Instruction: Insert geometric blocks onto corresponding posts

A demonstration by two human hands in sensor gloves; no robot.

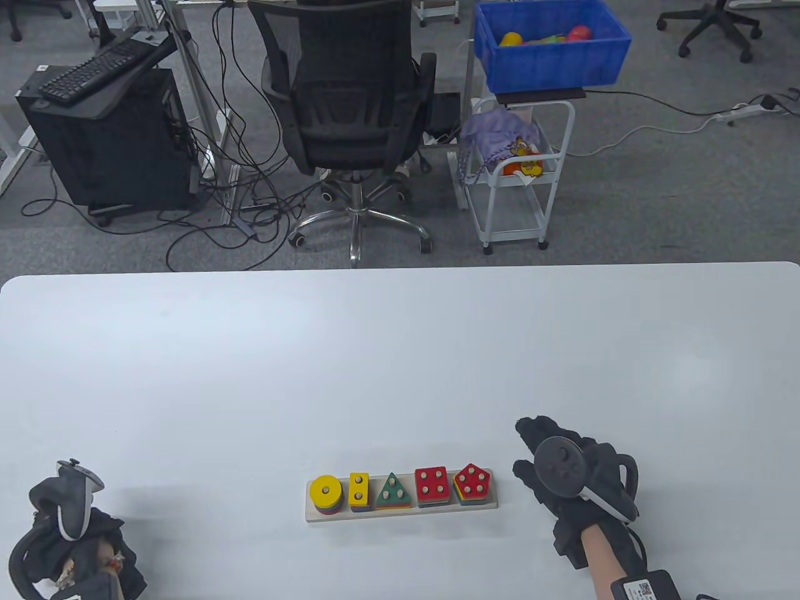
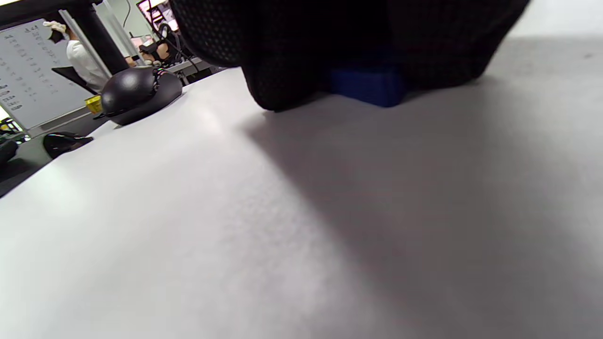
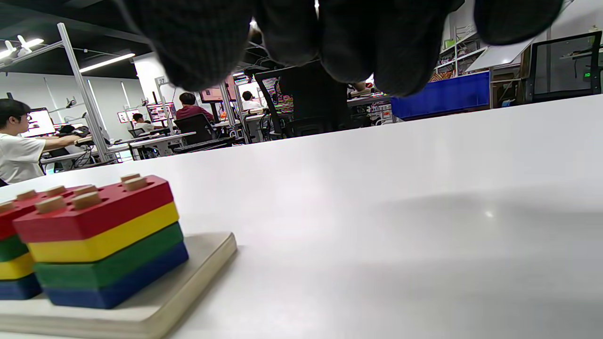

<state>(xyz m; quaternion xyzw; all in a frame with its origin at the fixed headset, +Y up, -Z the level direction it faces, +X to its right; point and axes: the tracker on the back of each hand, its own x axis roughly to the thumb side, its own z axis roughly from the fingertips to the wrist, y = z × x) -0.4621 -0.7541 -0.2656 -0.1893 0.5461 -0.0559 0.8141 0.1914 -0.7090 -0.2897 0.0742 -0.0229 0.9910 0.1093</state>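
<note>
A wooden post board (image 1: 494, 502) lies near the table's front edge with five block stacks on it. From left they are topped by a yellow disc (image 1: 325, 491), a yellow rectangle (image 1: 359, 488), a green triangle (image 1: 392, 490), a red square (image 1: 432, 482) and a red pentagon (image 1: 472, 479). My right hand (image 1: 524, 449) rests on the table just right of the board, fingers relaxed, holding nothing. In the right wrist view its fingers (image 3: 292, 37) hang above the pentagon stack (image 3: 99, 235). My left hand (image 1: 69, 550) lies idle at the front left corner, and a small blue piece (image 2: 367, 87) shows under the glove.
Past the table's far edge stand a black office chair (image 1: 350, 94) and a white cart (image 1: 519, 181) carrying a blue bin (image 1: 550, 44). A black rounded object (image 2: 139, 92) sits off to the left in the left wrist view. People work at desks in the background.
</note>
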